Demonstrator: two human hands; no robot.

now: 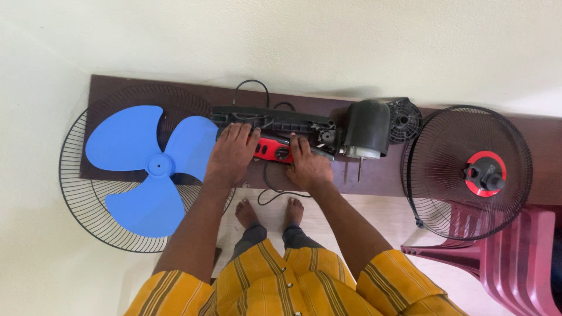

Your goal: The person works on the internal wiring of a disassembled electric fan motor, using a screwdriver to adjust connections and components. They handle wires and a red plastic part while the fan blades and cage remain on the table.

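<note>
Fan body [275,124], black with a red control panel [274,150], lies flat on the brown shelf [374,175], long axis left to right, motor housing [367,130] at its right end. I note my left hand [232,155] pressed flat on the panel's left end, fingers together; my right hand [307,165] rests fingers-down on its right end, clamping nothing.
</note>
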